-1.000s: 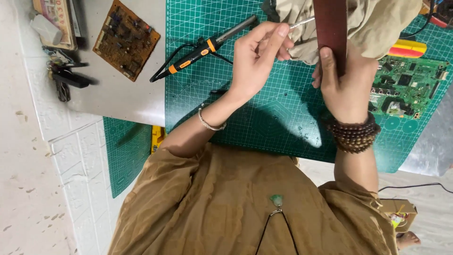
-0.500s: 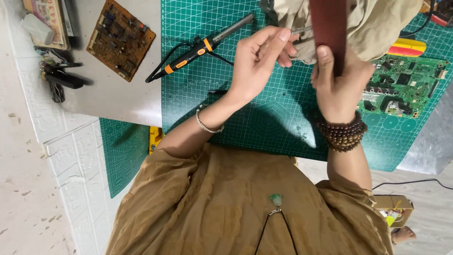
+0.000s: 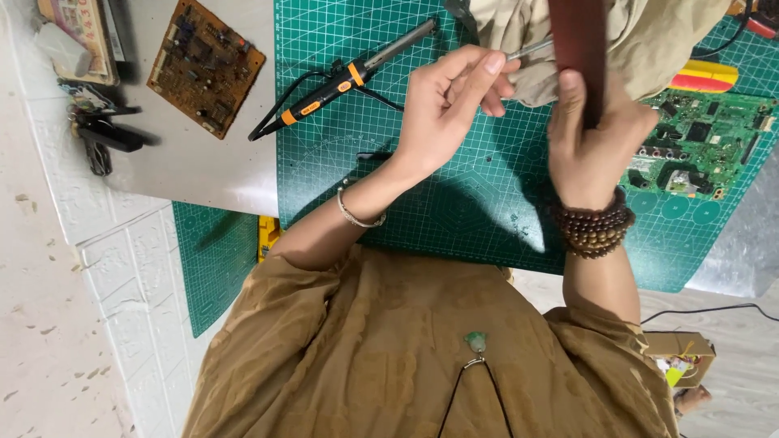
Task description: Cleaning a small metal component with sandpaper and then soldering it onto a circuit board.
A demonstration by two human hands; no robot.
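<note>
Person seen from above, wearing a loose ochre-brown garment (image 3: pixel 406 357) of finely ribbed cloth, its wide sleeves ending near the elbows and leaving both forearms bare. Left wrist: a thin silver-coloured bangle (image 3: pixel 359 217). Right wrist: several stacked turns of dark brown round beads (image 3: pixel 594 229). At the chest: a small pale green pendant (image 3: pixel 475 341) on a thin black cord (image 3: pixel 466 397), the cord parting into two strands below it. Left hand (image 3: pixel 450 101) and right hand (image 3: pixel 596 134) are bare, without rings or gloves.

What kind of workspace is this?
Probably an electronics repair bench: a soldering iron lies on a green cutting mat, with a brown circuit board and a green circuit board nearby.
</note>
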